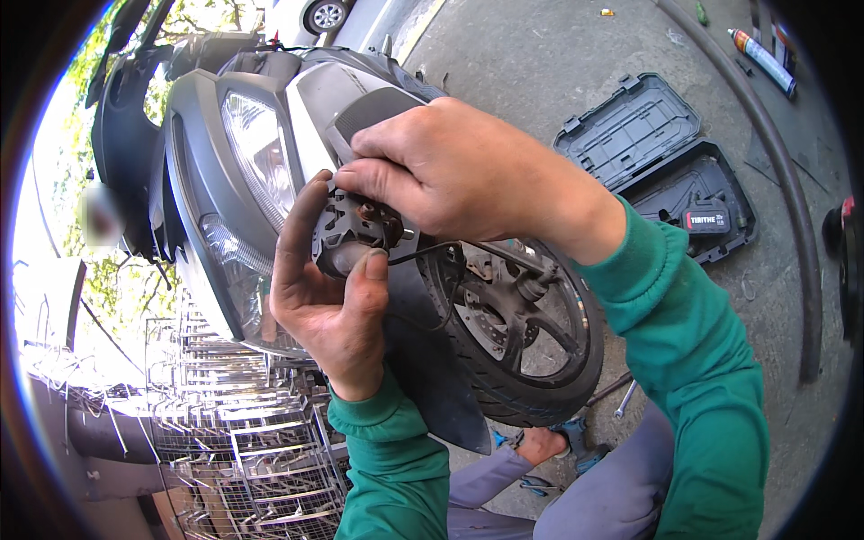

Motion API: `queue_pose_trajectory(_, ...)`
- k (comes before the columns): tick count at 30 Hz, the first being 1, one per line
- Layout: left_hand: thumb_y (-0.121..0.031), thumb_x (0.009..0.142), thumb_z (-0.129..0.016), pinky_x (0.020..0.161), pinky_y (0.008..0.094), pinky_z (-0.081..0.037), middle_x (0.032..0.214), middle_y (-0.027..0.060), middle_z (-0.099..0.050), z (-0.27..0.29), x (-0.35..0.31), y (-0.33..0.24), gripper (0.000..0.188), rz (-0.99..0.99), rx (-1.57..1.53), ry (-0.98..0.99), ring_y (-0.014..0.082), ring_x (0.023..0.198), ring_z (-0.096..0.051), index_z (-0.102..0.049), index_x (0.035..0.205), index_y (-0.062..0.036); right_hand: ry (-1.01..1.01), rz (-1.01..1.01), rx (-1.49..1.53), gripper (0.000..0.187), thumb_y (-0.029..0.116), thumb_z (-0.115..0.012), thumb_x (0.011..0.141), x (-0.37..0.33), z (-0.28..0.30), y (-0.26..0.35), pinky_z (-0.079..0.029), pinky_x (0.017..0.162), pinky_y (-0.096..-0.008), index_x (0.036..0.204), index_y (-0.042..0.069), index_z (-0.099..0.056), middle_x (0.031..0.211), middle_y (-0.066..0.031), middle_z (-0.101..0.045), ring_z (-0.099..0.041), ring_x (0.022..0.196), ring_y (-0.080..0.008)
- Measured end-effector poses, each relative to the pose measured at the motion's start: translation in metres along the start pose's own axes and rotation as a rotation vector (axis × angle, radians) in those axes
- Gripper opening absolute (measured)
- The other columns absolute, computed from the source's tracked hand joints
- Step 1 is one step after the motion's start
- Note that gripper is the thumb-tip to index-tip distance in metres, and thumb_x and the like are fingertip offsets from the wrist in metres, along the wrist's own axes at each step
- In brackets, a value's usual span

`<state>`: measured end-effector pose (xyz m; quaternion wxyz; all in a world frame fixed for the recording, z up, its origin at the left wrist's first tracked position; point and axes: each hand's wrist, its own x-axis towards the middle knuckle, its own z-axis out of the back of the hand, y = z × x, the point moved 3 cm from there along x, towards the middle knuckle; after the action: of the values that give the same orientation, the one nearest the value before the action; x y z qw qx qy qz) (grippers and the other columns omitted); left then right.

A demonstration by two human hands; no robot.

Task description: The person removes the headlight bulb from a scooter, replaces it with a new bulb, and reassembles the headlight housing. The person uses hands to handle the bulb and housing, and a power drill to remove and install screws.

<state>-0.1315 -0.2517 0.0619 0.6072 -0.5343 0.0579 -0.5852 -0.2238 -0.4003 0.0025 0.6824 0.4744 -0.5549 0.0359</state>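
Up in front of the scooter (193, 135), my left hand (328, 301) grips a dark, worn metal part that looks like a brake caliper (355, 225). It has cut-outs along one side, a rust-coloured bolt and a thin black hose (418, 255). My left fingers curl round its far side and the thumb presses near its lower end. From above, my right hand (423, 162) is closed in a pinch at the part's upper edge; whatever is between those fingertips is hidden. Just below and right is the scooter's front wheel (522, 333), with its brake disc partly in view.
An open grey tool case (630, 135) holding a battery (706, 219) lies at the right. Beyond it are a thick dark hose (787, 171) and a tube (763, 61). A wrench (624, 400) and pliers (537, 486) lie by my legs. A wire rack (243, 432) stands left.
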Motion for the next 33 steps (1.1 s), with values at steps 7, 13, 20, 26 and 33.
queue_pose_trajectory(7, -0.009, 0.078, -0.082, 0.109, 0.0374, -0.048, 0.141, 0.0215, -0.060, 0.000, 0.000, -0.003, 0.071, 0.008, 0.052, 0.008, 0.0253, 0.126, -0.061, -0.054, 0.142, 0.0086, 0.029, -0.076, 0.018, 0.025, 0.024, -0.060, 0.101, -0.001, 0.002, 0.007, -0.050, 0.065, -0.0467, 0.098, -0.001, -0.064, 0.079, -0.0252, -0.065, -0.064, 0.074, -0.0456)
queue_pose_trajectory(13, -0.005, 0.079, -0.082, 0.109, 0.0369, -0.048, 0.138, 0.0192, -0.062, -0.004, -0.001, -0.004, 0.070, 0.055, 0.019, 0.016, 0.0242, 0.126, -0.060, -0.054, 0.142, 0.0087, 0.051, -0.083, 0.019, 0.028, 0.025, -0.059, 0.101, -0.001, 0.003, 0.007, -0.050, 0.068, -0.0474, 0.100, -0.002, -0.064, 0.085, -0.0275, -0.066, -0.064, 0.081, -0.0476)
queue_pose_trajectory(20, -0.012, 0.070, -0.083, 0.113, 0.0433, -0.043, 0.153, 0.0221, -0.043, -0.009, -0.035, -0.048, 0.082, -0.281, 0.330, 0.004, 0.0352, 0.141, -0.047, -0.055, 0.147, -0.0056, -0.383, -0.552, -0.003, 0.034, 0.034, -0.055, 0.106, -0.098, 0.050, -0.001, -0.044, 0.058, -0.0317, 0.091, 0.004, -0.063, 0.069, 0.0000, -0.051, -0.050, 0.061, -0.0120)
queue_pose_trajectory(26, -0.005, 0.072, -0.078, 0.099, 0.0415, -0.054, 0.127, 0.0172, -0.065, -0.008, -0.147, -0.089, 0.039, -0.151, 0.180, 0.155, 0.0361, 0.119, -0.064, -0.075, 0.111, -0.0046, -0.453, -1.306, 0.482, 0.039, 0.006, -0.060, 0.092, -0.283, 0.078, 0.067, -0.058, 0.085, -0.0442, 0.130, -0.003, -0.059, 0.104, -0.0135, -0.067, -0.069, 0.094, -0.0270)
queue_pose_trajectory(33, 0.001, 0.078, -0.071, 0.091, 0.0366, -0.055, 0.114, 0.0154, -0.071, 0.029, -0.183, -0.146, 0.034, -0.128, -0.071, 0.075, 0.0288, 0.105, -0.071, -0.075, 0.111, -0.0015, -0.231, -0.865, 0.761, 0.029, 0.003, -0.050, 0.105, -0.182, 0.028, 0.247, -0.057, 0.104, -0.0427, 0.133, -0.003, -0.056, 0.126, -0.0206, -0.066, -0.068, 0.118, -0.0306)
